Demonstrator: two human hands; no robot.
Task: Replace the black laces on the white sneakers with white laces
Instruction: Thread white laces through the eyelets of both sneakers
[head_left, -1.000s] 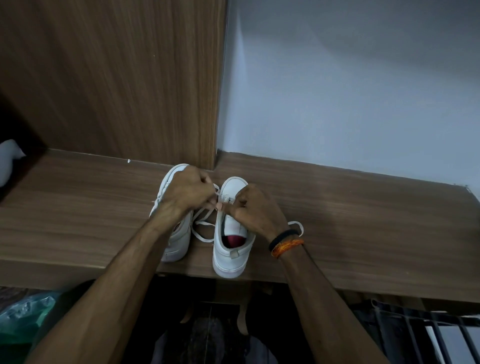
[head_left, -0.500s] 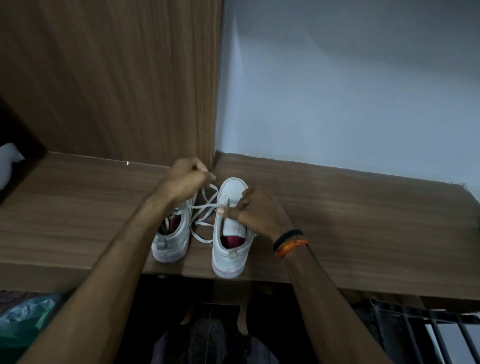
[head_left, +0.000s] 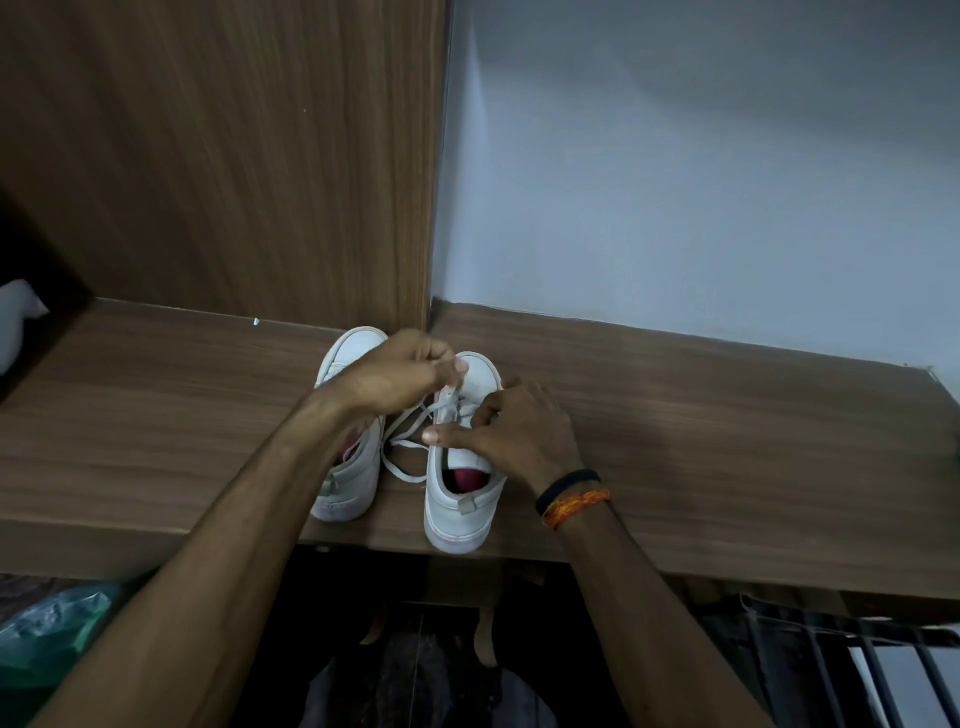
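**Lacing the right-hand sneaker**

On the surface's (head_left: 675, 415) front edge, your right sneaker (head_left: 457, 499) points away from you. Your left hand (head_left: 400, 376) pinches the white lace (head_left: 415, 415) above it; your right hand (head_left: 519, 431) pinches at the eyelets, nearer.

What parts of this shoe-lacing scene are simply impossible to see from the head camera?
- Eyelets of the right white sneaker: hidden under the right hand.
- Front of the left white sneaker: covered by the left hand and forearm.
- White lace: its ends vanish under the hands.
- Pale object: cut off by the left edge.
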